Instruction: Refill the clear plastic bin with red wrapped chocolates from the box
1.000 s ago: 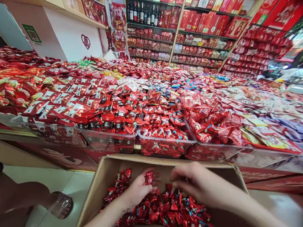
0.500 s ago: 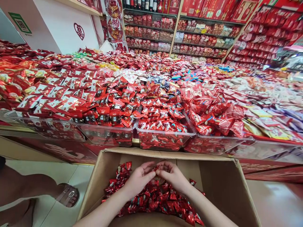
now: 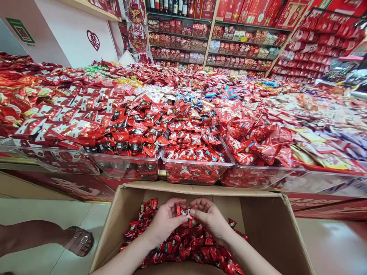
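Note:
Between both hands is a small red wrapped candy with a pale printed patch facing up. My left hand grips its left end between thumb and fingers. At its right end, my right hand pinches the wrapper with thumb and fingertips. Both hands are over an open cardboard box, above a heap of similar red wrapped candies in its bottom. My forearms hide part of that heap.
Clear plastic bins of wrapped sweets line the display just beyond the box. Behind them stand shelves of packets and bottles. At left, another person's sandaled foot rests on the tiled floor.
The candy now shows more of its printed face between my hands, which have spread slightly apart. The other person's leg at left has shifted a little, and the view has moved slightly.

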The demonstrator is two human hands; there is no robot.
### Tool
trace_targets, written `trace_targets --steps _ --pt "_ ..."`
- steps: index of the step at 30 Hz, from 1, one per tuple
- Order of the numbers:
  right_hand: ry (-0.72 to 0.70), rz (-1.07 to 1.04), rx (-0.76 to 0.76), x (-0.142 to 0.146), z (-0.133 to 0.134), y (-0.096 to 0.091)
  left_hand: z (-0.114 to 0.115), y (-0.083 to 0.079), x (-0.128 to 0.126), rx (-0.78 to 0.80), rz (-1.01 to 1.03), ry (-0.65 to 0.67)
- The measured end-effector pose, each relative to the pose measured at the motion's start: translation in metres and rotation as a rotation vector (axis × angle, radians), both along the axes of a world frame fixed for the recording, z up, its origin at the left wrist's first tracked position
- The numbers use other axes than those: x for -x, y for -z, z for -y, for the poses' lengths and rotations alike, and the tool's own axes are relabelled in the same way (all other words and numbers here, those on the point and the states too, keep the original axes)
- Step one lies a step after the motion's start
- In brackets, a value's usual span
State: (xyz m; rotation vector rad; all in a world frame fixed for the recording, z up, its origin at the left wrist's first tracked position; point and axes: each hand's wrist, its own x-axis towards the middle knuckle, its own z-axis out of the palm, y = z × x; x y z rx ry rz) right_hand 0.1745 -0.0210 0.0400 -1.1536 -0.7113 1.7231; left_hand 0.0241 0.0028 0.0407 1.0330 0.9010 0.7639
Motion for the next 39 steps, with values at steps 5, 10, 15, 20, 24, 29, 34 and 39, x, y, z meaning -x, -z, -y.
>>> trace_targets --steps 5,10,15,20,24,29,34,39 --pt "-0.002 0.034 0.016 0.007 0.001 0.001 0.002 0.001 0.001 -0.02 0.032 -0.023" --pt "-0.084 0.407 -0.234 0.002 0.006 -0.029 0.005 -0.001 0.006 -0.005 0.129 0.103" --pt "-0.152 0.785 -0.638 -0.017 -0.001 -0.106 0.005 0.005 0.007 -0.041 -0.064 0.179" --pt "-0.008 0.999 -0.807 -0.032 -0.059 -0.171 0.012 0.024 0.01 -0.206 -0.43 0.321" --pt "-0.092 1.062 -0.875 -0.026 -0.117 -0.188 0.016 0.038 0.016 -0.335 -0.635 0.422" --pt "-0.248 1.137 -0.877 -0.003 -0.153 -0.183 0.015 0.041 0.022 -0.409 -0.74 0.461" --pt "-0.365 1.173 -0.847 0.01 -0.154 -0.173 0.012 0.037 0.024 -0.455 -0.763 0.545" --pt "-0.42 1.204 -0.785 0.013 -0.154 -0.167 0.011 0.038 0.024 -0.523 -0.738 0.613"
